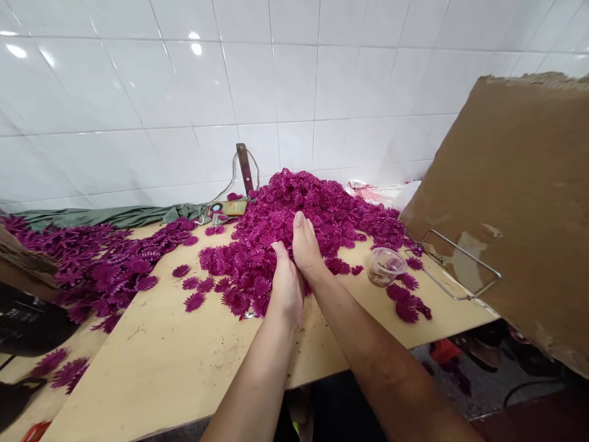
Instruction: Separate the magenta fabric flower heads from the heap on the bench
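My left hand point(286, 283) and my right hand point(307, 247) meet palm to palm, at the front of a large heap of magenta artificial flower heads point(299, 196). Both thumbs point up and away from me, and the fingers that show look straight rather than curled. Whether anything lies between the palms is hidden. Loose flower heads point(194, 301) are scattered left of the heap, and a few more point(405, 305) lie to the right beside a clear plastic cup point(385, 267).
A tan board point(175, 344) forms the tabletop. More magenta pieces point(103, 270) cover the left side. A yellowish device point(234, 209) and an upright metal bar point(245, 169) stand by the tiled wall point(294, 80). At right, cardboard point(515, 202) leans near a bent wire frame point(473, 253).
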Tool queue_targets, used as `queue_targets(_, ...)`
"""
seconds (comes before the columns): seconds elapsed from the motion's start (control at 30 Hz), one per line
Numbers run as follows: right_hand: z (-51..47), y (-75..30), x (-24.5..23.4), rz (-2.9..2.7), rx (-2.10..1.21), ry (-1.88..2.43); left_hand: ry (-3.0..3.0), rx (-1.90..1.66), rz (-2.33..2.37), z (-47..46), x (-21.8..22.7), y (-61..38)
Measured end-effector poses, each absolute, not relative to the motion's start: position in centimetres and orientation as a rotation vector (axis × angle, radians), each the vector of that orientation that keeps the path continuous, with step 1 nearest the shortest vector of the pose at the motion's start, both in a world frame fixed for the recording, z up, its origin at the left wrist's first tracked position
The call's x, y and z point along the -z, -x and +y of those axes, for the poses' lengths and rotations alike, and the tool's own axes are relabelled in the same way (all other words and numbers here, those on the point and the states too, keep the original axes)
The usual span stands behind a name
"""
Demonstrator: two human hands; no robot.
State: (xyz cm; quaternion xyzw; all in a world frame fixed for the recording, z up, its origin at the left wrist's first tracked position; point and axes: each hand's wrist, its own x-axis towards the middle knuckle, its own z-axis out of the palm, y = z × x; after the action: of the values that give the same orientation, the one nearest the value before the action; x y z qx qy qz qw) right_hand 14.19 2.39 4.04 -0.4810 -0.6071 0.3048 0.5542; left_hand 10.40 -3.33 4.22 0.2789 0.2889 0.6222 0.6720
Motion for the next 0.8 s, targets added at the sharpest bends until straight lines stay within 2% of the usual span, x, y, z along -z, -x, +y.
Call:
queue_targets(0.2,0.1,-14.0,-2.2,-1.517,-0.576,1.160,-0.287,-1.386,0.766,-2.0,-4.8,-8.6)
queue_targets(0.47,-3.3,-14.6,-1.1,-1.721,-0.457,1.048,-0.279,-1.403,0.789,-1.6,-5.7,-6.6)
queue_targets(0.6,-3.2,-14.7,-1.1,-1.648,-0.547,1.105,-0.270,-1.407,0.772,-1.6,-5.3,-6.7)
queue_targets(0.8,-1.4,-15.7,-1.4,-1.407,-0.896,1.012,-0.379,-1.480,0.778,-1.9,-4.4,-6.8)
